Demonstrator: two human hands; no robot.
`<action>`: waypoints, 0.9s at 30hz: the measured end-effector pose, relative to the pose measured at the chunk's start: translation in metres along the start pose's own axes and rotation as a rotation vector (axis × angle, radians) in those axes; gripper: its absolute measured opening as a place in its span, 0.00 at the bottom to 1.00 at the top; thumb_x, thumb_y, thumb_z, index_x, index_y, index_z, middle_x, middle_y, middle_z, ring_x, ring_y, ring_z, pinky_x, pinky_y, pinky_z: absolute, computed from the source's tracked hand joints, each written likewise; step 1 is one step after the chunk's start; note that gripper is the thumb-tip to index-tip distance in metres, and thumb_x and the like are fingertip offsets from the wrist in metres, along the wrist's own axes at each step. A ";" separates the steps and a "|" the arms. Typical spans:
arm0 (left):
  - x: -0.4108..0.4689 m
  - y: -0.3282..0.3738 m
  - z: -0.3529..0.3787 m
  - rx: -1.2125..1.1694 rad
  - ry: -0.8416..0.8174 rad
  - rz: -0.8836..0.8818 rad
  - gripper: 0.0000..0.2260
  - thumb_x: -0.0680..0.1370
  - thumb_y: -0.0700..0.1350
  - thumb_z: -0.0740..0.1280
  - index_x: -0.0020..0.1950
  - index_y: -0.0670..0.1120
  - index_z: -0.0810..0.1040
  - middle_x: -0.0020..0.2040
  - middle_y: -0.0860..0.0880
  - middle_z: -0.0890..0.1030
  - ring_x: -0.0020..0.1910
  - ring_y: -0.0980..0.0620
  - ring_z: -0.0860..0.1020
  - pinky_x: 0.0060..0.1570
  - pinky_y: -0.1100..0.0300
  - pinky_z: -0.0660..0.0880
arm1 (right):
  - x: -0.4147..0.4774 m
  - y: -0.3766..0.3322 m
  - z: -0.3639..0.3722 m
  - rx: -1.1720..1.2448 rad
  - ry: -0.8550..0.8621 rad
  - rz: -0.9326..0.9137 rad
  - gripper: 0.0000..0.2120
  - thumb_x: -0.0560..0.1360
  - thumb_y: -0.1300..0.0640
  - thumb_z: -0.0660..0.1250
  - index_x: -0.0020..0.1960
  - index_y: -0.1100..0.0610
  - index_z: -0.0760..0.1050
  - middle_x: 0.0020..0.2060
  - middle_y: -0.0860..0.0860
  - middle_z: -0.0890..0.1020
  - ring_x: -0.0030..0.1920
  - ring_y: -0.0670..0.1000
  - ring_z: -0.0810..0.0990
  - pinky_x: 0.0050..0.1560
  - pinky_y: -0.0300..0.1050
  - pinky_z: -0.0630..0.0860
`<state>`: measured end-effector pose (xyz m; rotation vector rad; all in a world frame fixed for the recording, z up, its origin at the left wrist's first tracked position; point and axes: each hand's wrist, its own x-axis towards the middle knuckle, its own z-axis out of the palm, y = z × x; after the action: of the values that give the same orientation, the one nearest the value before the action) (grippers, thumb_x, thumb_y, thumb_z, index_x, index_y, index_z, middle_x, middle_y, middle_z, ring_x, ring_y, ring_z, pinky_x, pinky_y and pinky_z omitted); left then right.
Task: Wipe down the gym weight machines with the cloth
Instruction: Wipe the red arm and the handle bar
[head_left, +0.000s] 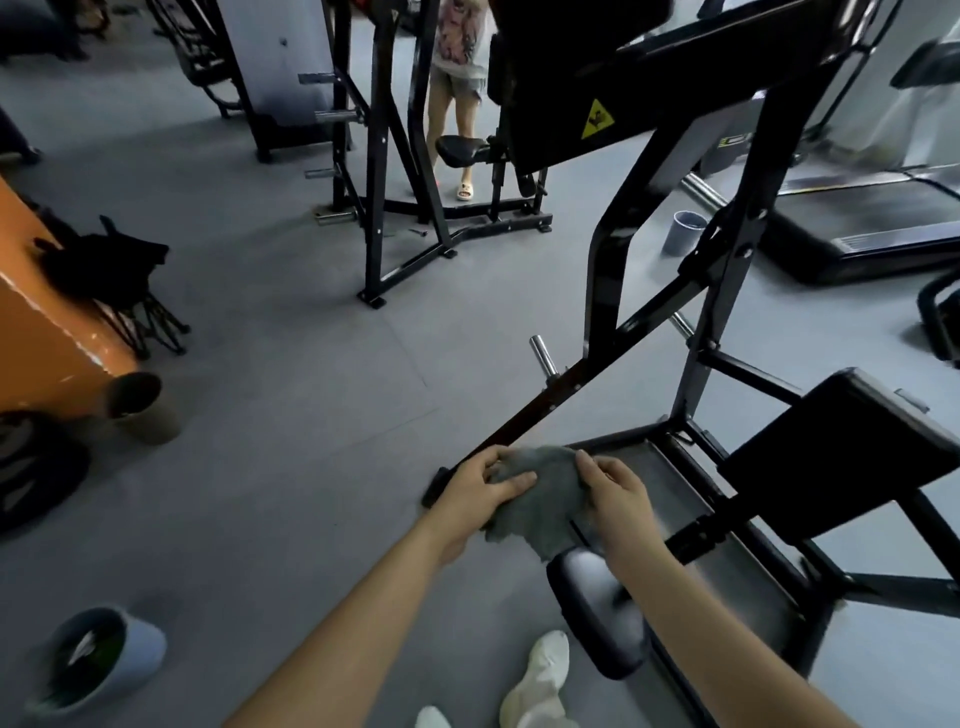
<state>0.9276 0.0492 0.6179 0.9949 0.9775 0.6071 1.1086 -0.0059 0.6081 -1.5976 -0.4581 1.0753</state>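
Both hands, left hand (480, 491) and right hand (615, 491), grip the grey cloth (540, 499) at lower centre, over the weight machine's slanted bar (550, 397); its remaining frame and the other machines probably still need wiping.

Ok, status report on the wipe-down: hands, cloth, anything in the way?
Left hand and right hand both grip the cloth. Cloth bunched at the low end of the machine's slanted bar. Black pad just below; bar itself unobstructed.

A grey cloth (540, 493), a black machine frame (602, 291) with a yellow warning sticker (597, 119), grey floor (311, 364).
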 end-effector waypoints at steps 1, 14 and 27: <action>-0.001 -0.002 -0.006 -0.004 0.015 -0.010 0.13 0.79 0.45 0.75 0.62 0.49 0.80 0.55 0.48 0.86 0.50 0.52 0.85 0.38 0.64 0.78 | -0.001 0.003 0.006 0.008 -0.004 0.011 0.12 0.79 0.49 0.73 0.48 0.58 0.82 0.43 0.57 0.83 0.47 0.57 0.80 0.52 0.57 0.80; -0.025 -0.015 -0.102 0.029 0.199 0.191 0.24 0.79 0.34 0.70 0.71 0.54 0.74 0.65 0.52 0.80 0.61 0.58 0.80 0.59 0.60 0.79 | -0.017 0.006 0.124 -0.199 -0.484 -0.041 0.11 0.79 0.64 0.72 0.59 0.53 0.83 0.52 0.53 0.87 0.58 0.56 0.85 0.60 0.55 0.82; -0.049 -0.013 -0.238 0.781 0.660 0.231 0.04 0.76 0.47 0.76 0.48 0.51 0.83 0.62 0.55 0.79 0.62 0.54 0.75 0.63 0.58 0.72 | 0.025 0.016 0.265 -0.956 -0.884 -0.930 0.08 0.76 0.51 0.73 0.46 0.52 0.76 0.47 0.45 0.74 0.45 0.50 0.77 0.43 0.53 0.78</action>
<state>0.6935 0.1025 0.5779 1.6621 1.7739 0.7874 0.8985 0.1577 0.5876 -1.2388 -2.3079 0.7573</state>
